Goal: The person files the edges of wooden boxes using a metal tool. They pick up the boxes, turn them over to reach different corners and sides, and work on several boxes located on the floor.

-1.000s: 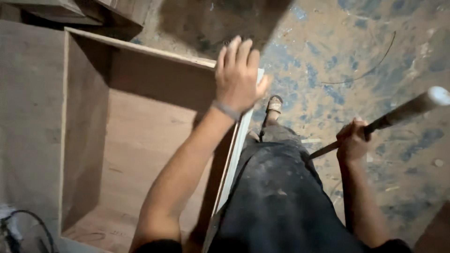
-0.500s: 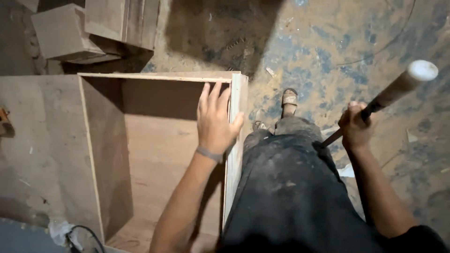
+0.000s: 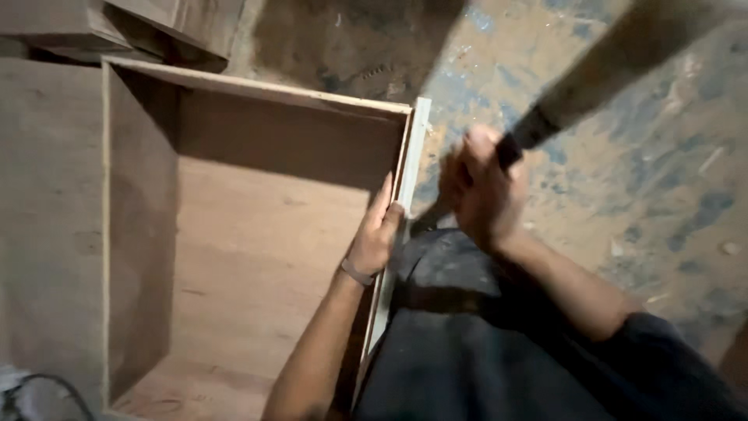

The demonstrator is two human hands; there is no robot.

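Note:
An open plywood box (image 3: pixel 257 90) lies on the floor below me. My left hand (image 3: pixel 378 234) grips its right side wall (image 3: pixel 405 168), fingers inside and thumb on the pale edge; a band sits on the wrist. My right hand (image 3: pixel 479 187) is closed around the dark grip of a hammer handle (image 3: pixel 592 74), which slants up to the right and is blurred by motion. The hammer's head is not visible. My right hand hovers just right of the box's right wall, close to my left hand.
My dark trouser leg (image 3: pixel 467 351) presses against the box's right wall. Stacked plywood pieces (image 3: pixel 156 23) lie beyond the box at top left. A cable (image 3: pixel 39 390) curls at bottom left. Stained concrete floor (image 3: pixel 662 203) spreads to the right.
My right hand has swung the hammer in from the far right toward the box's right wall. My left hand slid down from lying flat over the edge to gripping it.

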